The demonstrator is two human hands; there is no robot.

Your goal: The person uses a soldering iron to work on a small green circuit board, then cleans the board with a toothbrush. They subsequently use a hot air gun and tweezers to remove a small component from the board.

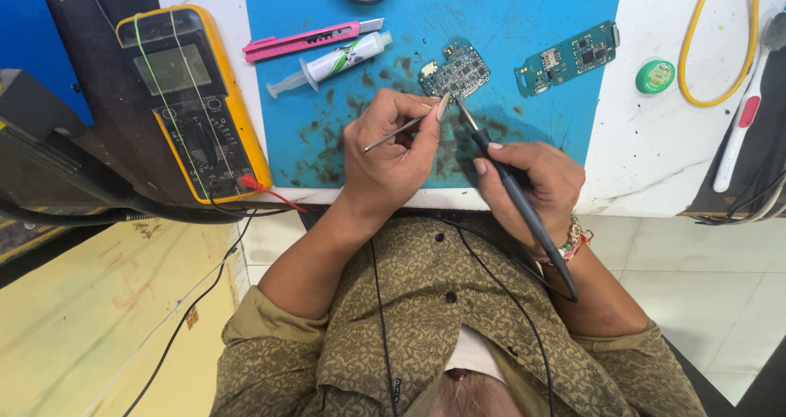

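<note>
My left hand (391,151) pinches thin metal tweezers (393,135) whose tips point toward a small green circuit board (455,69) on the blue work mat (524,24). A black soldering iron (512,189) is gripped like a pen in my right hand (536,180). Its metal tip reaches up to the board's lower right edge. Both hands rest on the near part of the mat, close together, just below the board.
A second, longer circuit board (566,57) lies to the right on the mat. A pink utility knife (303,40) and a syringe tube (332,61) lie upper left. A yellow multimeter (192,98) stands left. A green round reel (655,76), a yellow cable (696,49) and a white tool (741,126) are at right.
</note>
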